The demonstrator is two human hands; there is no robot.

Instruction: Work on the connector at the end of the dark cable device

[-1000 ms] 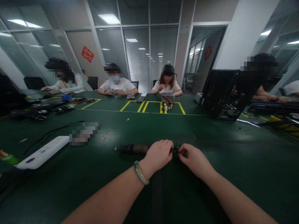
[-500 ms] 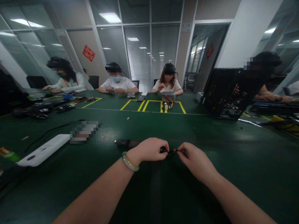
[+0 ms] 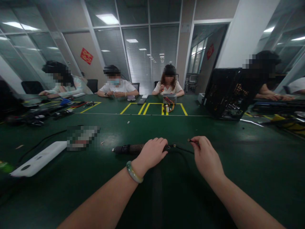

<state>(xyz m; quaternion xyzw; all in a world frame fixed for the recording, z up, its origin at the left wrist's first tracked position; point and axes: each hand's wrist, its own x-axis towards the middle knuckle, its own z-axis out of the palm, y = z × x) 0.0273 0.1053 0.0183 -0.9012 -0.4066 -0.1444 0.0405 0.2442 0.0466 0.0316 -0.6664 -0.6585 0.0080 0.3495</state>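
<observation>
A dark electric screwdriver (image 3: 126,149) lies lengthwise on the green table, its metal bit end pointing left. Wrapped over its rear part, my left hand (image 3: 153,154) keeps it against the tabletop. A thin black cable (image 3: 183,149) leaves the screwdriver's right end, past a small brassy fitting, and runs behind the fingers of my right hand (image 3: 208,156). Between that hand's thumb and forefinger is a small dark piece (image 3: 190,140) with a brassy glint, too small to identify. It is apart from the screwdriver.
To the left lie a white power strip (image 3: 40,159) and a blurred-out flat object (image 3: 83,138). A black computer case (image 3: 222,93) stands at the back right. Across the table several people sit, with a power supply unit (image 3: 169,98) before one of them.
My right hand has moved right and up, away from the screwdriver's end, with the small dark piece in its fingertips. Cable now shows between the hands. My left hand remains on the screwdriver.
</observation>
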